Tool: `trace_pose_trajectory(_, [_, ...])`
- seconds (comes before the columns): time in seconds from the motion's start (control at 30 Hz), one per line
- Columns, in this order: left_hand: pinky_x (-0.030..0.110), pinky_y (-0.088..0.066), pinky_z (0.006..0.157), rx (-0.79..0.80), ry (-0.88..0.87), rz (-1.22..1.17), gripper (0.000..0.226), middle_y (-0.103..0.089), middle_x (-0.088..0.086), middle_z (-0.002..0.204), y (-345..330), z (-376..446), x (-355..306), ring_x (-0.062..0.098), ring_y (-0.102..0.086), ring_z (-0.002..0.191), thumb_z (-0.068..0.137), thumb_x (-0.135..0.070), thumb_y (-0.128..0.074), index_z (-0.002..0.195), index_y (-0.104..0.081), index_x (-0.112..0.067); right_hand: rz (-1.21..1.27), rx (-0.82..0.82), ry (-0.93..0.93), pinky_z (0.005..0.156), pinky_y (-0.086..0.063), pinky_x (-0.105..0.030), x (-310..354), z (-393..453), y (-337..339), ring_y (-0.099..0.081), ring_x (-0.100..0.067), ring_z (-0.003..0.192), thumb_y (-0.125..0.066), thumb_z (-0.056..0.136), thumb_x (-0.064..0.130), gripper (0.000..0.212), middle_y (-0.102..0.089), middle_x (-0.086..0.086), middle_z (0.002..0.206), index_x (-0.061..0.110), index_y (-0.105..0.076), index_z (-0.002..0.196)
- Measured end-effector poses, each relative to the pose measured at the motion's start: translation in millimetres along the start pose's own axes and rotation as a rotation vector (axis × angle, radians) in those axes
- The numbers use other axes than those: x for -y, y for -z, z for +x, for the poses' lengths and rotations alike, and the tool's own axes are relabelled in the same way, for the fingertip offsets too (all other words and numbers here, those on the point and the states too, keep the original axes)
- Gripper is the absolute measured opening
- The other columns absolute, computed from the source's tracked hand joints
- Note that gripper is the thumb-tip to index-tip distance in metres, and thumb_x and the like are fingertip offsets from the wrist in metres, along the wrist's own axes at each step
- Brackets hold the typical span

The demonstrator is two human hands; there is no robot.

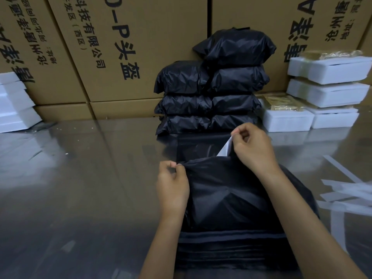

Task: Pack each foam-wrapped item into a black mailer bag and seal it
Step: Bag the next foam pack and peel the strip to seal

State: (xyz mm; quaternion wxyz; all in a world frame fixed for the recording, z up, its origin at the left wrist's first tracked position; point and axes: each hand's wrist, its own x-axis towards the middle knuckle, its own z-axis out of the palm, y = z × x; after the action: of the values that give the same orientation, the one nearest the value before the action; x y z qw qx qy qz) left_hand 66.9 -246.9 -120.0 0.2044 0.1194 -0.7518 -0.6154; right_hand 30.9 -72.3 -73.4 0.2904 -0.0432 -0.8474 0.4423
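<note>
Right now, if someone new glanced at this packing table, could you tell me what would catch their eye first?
Most likely the two hands at the centre: the left hand pinches the edge of a filled black mailer bag while the right hand pinches a white release strip at its flap. Just behind rises a stack of packed black bags against cardboard cartons, with white foam-wrapped items piled to the right.
</note>
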Motion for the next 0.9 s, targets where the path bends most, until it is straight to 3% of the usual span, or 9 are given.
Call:
trace_pose_trajectory(0.17, [0.019, -0.032, 0.048, 0.103, -0.069, 0.420, 0.006, -0.057, -0.005, 0.070, -3.1, -3.6, 5.6, 0.005, -0.048, 0.058, 0.100, -0.021, -0.050, 0.096, -0.052, -0.018, -0.012, -0.079, -0.088, 0.056, -0.035, -0.014, -12.2, 10.7, 15.9, -0.054, 0.004, 0.061, -0.052, 0.090, 0.014, 0.022, -0.059, 0.011, 0.067, 0.028, -0.059, 0.075])
trace_pose_trajectory(0.23, [0.030, -0.036, 0.056, 0.156, -0.082, 0.588, 0.007, -0.059, -0.001, 0.077, -6.4, -6.2, 5.1, 0.016, -0.049, 0.065, 0.100, -0.024, -0.049, 0.097, -0.053, -0.019, -0.002, -0.104, -0.137, 0.056, -0.036, -0.018, -16.3, 13.8, 22.1, -0.055, 0.001, 0.062, -0.052, 0.090, 0.017, 0.020, -0.060, 0.011, 0.066, 0.027, -0.060, 0.074])
trace_pose_trajectory(0.4, [0.033, -0.038, 0.063, 0.218, -0.212, 0.861, 0.010, -0.064, 0.002, 0.095, -14.9, -17.8, 2.2, 0.025, -0.062, 0.084, 0.102, -0.026, -0.044, 0.102, -0.052, -0.019, 0.088, -0.139, -0.243, 0.069, -0.049, -0.029, -24.8, 19.5, 44.1, -0.062, -0.019, 0.071, -0.051, 0.090, 0.018, 0.017, -0.068, 0.001, 0.072, 0.026, -0.060, 0.078])
trace_pose_trajectory(0.43, [0.032, -0.037, 0.062, 0.225, -0.236, 0.902, 0.011, -0.065, 0.002, 0.098, -17.3, -19.7, 2.3, 0.024, -0.064, 0.088, 0.103, -0.026, -0.043, 0.106, -0.051, -0.019, 0.136, -0.147, -0.275, 0.068, -0.050, -0.030, -25.7, 19.7, 48.9, -0.061, -0.019, 0.066, -0.051, 0.090, 0.016, 0.017, -0.068, -0.001, 0.068, 0.024, -0.059, 0.078])
trace_pose_trajectory(0.53, [0.030, -0.036, 0.062, 0.245, -0.279, 0.949, 0.014, -0.064, 0.001, 0.101, -23.3, -23.6, 3.3, 0.023, -0.065, 0.091, 0.103, -0.024, -0.043, 0.114, -0.048, -0.018, 0.407, -0.129, -0.405, 0.044, -0.045, -0.019, -25.4, 19.8, 63.3, -0.046, -0.010, 0.036, -0.049, 0.095, 0.009, 0.018, -0.061, 0.002, 0.045, 0.016, -0.058, 0.081])
trace_pose_trajectory(0.63, [0.032, -0.036, 0.060, 0.223, -0.321, 0.858, 0.015, -0.059, -0.002, 0.095, -22.6, -23.9, 3.6, 0.020, -0.060, 0.078, 0.100, -0.021, -0.049, 0.112, -0.041, -0.018, 0.721, -0.073, -0.560, 0.050, -0.053, -0.023, -23.2, 21.3, 77.1, -0.054, -0.011, 0.039, -0.045, 0.099, 0.010, 0.015, -0.070, -0.001, 0.058, 0.014, -0.052, 0.087])
trace_pose_trajectory(0.73, [0.025, -0.033, 0.054, 0.169, -0.334, 0.553, 0.015, -0.052, -0.005, 0.083, -18.6, -25.0, 0.1, 0.009, -0.048, 0.064, 0.095, -0.014, -0.057, 0.095, -0.043, -0.020, 0.815, -0.041, -0.581, 0.069, -0.058, -0.029, -26.6, 21.3, 87.7, -0.074, -0.017, 0.071, -0.041, 0.102, 0.011, 0.014, -0.078, -0.003, 0.077, 0.016, -0.049, 0.091])
trace_pose_trajectory(0.9, [0.012, -0.042, 0.069, 0.332, -0.305, 0.085, 0.016, -0.058, -0.007, 0.090, -17.8, -35.1, -14.5, 0.007, -0.057, 0.081, 0.094, -0.016, -0.060, 0.083, -0.057, -0.027, 0.791, -0.063, -0.555, 0.080, -0.058, -0.029, -34.3, 21.2, 99.6, -0.076, -0.018, 0.091, -0.036, 0.104, 0.011, 0.017, -0.078, -0.006, 0.097, 0.015, -0.052, 0.103])
